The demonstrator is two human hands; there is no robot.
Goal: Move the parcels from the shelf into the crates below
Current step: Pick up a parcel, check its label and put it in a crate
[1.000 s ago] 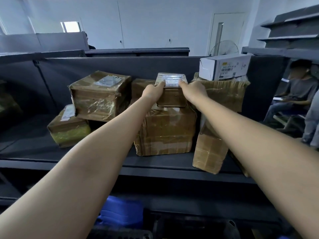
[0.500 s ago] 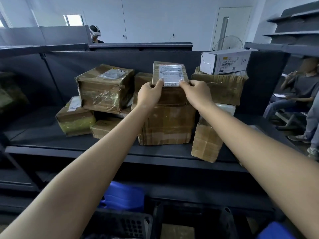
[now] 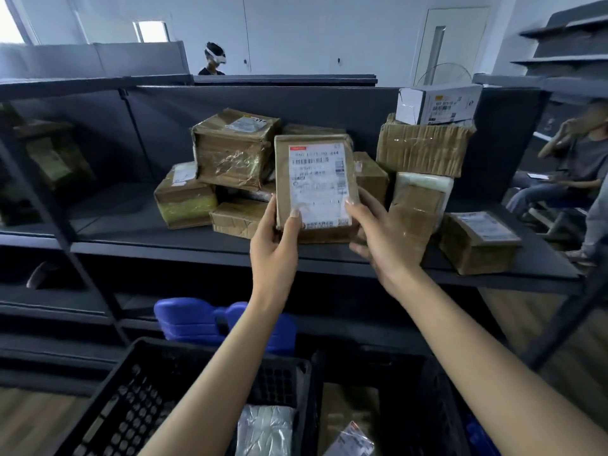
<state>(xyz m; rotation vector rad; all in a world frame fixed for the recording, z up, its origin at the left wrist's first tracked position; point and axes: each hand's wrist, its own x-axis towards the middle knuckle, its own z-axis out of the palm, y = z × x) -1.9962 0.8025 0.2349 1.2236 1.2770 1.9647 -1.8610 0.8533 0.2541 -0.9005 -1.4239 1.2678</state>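
Holding a flat brown parcel (image 3: 316, 184) in both hands, label facing the camera, lifted clear in front of the shelf (image 3: 329, 258) edge. Left hand (image 3: 274, 248) is closed on the lower-left corner, thumb on the front face. Right hand (image 3: 385, 241) is closed on the lower-right edge, thumb on the label (image 3: 318, 185), fingers behind. Parcel sticks up above both grips, near upright.

Label is white with a red strip at top-left, a barcode and a number line; too blurred to read for sure.

Behind the parcel, stacked brown boxes (image 3: 235, 148) crowd the shelf; a white carton (image 3: 437, 103) sits on top of the corrugated box (image 3: 424, 148) to its right. Left part of the shelf is bare.

Below the parcel: black crate (image 3: 131, 406) to the left, second crate (image 3: 411, 406) right of it, both open-topped, a few parcels in them. Blue plastic item (image 3: 194, 319) sits behind the black crate.
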